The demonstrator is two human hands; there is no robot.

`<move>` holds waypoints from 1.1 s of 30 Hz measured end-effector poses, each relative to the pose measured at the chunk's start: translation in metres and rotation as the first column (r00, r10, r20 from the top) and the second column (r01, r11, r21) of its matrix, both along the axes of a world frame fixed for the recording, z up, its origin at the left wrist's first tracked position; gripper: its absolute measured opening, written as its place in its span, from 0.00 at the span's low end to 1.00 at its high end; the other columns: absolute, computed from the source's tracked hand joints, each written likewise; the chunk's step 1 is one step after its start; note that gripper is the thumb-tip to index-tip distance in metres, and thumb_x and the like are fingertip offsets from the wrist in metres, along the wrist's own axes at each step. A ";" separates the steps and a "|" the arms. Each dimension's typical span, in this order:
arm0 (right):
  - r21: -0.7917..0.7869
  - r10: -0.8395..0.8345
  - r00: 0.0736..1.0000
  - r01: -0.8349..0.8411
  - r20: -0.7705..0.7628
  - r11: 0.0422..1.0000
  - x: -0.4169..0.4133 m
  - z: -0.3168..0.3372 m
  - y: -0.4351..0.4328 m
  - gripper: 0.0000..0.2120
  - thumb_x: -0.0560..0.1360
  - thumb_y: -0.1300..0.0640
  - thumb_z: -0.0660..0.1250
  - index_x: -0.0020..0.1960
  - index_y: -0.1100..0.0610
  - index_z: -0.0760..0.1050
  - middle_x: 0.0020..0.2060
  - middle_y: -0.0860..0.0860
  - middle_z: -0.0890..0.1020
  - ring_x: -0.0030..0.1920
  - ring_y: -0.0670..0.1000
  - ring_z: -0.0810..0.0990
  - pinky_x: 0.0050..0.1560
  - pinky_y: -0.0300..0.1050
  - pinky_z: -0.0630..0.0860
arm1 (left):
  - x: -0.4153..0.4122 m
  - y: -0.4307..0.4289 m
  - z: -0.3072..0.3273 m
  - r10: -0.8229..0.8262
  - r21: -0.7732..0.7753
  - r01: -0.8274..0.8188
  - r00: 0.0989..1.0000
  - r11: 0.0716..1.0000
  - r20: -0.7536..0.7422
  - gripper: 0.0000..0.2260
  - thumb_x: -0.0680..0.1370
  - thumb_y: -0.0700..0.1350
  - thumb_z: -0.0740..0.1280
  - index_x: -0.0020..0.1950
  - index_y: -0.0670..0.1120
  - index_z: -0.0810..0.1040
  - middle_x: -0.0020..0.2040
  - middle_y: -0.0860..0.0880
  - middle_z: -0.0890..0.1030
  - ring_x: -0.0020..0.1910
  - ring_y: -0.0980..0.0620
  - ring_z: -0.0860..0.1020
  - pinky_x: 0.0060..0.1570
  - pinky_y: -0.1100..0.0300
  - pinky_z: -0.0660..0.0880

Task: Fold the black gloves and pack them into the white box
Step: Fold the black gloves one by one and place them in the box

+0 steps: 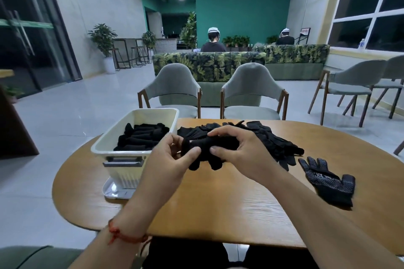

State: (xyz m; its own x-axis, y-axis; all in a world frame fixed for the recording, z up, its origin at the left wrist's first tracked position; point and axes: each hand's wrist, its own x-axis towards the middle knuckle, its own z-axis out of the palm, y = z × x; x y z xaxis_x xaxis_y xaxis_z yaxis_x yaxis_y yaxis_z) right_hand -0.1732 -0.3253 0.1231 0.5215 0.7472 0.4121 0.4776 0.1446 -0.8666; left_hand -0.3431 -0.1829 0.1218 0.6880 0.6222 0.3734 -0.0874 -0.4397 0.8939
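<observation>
Both my hands hold a bunched pair of black gloves (204,155) above the middle of the wooden table (218,203). My left hand (172,159) pinches its left end; my right hand (238,150) curls over the top and right side. Glove fingers dangle below. The white box (113,144) stands to the left, with several rolled black gloves (142,137) inside. A pile of loose black gloves (269,140) lies behind and right of my hands. A single dotted black glove (328,181) lies flat at the right.
The box sits on a white lid (111,191) near the table's left edge. Two grey chairs (251,94) stand across the table, more chairs at the right. Two people sit far behind a leaf-patterned sofa (209,65).
</observation>
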 end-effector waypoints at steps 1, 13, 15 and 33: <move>-0.003 0.020 1.000 -0.020 0.000 1.000 -0.004 0.009 0.009 0.14 0.76 0.61 0.79 0.58 0.46 0.85 0.50 0.50 0.87 0.48 0.58 0.87 0.49 0.60 0.86 | -0.005 0.012 0.005 0.028 0.054 -0.027 1.000 0.998 -0.010 0.09 0.78 0.48 0.77 0.49 0.49 0.79 0.42 0.47 0.86 0.43 0.49 0.86 0.46 0.49 0.82; -0.314 0.141 0.953 -0.052 0.268 0.948 -0.037 0.059 0.166 0.12 0.74 0.54 0.80 0.56 0.48 0.82 0.48 0.43 0.85 0.50 0.45 0.84 0.54 0.44 0.82 | -0.066 0.168 0.062 0.023 0.281 0.041 0.975 0.959 -0.220 0.13 0.78 0.38 0.76 0.59 0.51 0.82 0.47 0.49 0.88 0.49 0.48 0.87 0.59 0.52 0.82; -0.419 0.193 0.938 -0.057 0.289 0.906 -0.042 0.057 0.185 0.13 0.74 0.54 0.80 0.57 0.49 0.82 0.49 0.45 0.86 0.48 0.46 0.84 0.50 0.45 0.83 | -0.069 0.191 0.056 0.028 0.341 0.097 0.939 0.935 -0.344 0.14 0.78 0.39 0.76 0.60 0.54 0.84 0.48 0.53 0.88 0.50 0.52 0.86 0.60 0.51 0.80; -0.705 0.361 0.737 0.214 0.571 0.677 -0.057 0.035 0.246 0.07 0.75 0.57 0.72 0.53 0.54 0.85 0.46 0.51 0.86 0.49 0.55 0.84 0.52 0.54 0.85 | -0.023 0.236 0.055 0.319 0.547 0.447 0.489 0.707 -0.812 0.04 0.72 0.54 0.77 0.45 0.62 0.86 0.48 0.59 0.84 0.45 0.56 0.82 0.41 0.62 0.78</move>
